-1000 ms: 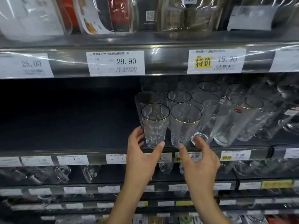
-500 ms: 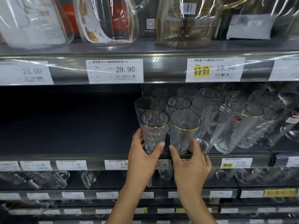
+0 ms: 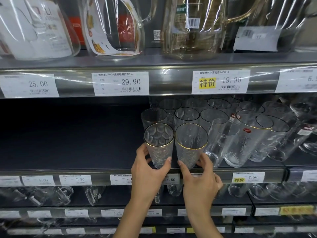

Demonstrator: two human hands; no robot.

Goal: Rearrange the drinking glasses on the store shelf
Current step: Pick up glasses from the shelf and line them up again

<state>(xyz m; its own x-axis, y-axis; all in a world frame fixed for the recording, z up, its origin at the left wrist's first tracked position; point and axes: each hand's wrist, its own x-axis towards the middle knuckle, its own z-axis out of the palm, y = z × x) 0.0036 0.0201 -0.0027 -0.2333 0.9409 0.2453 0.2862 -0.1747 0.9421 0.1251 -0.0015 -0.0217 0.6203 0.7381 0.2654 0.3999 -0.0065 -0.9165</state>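
Two tall gold-rimmed glasses stand side by side at the front edge of the middle shelf (image 3: 68, 171). My left hand (image 3: 149, 174) wraps the base of the left one, a honeycomb-patterned glass (image 3: 158, 145). My right hand (image 3: 199, 179) grips the base of the right one, a hammered-texture glass (image 3: 190, 146). The two glasses nearly touch at their rims. Behind and to their right stand several more clear glasses (image 3: 247, 138) in rows.
The left half of the middle shelf is dark and bare. Large glass pitchers (image 3: 113, 26) fill the shelf above. Price labels (image 3: 120, 83) line the shelf edges. Glass mugs (image 3: 94, 194) sit on the lower shelf.
Both hands have closed around the bases of the two front glasses; the right hand slid left from beside its glass onto it. The view has tilted down slightly.
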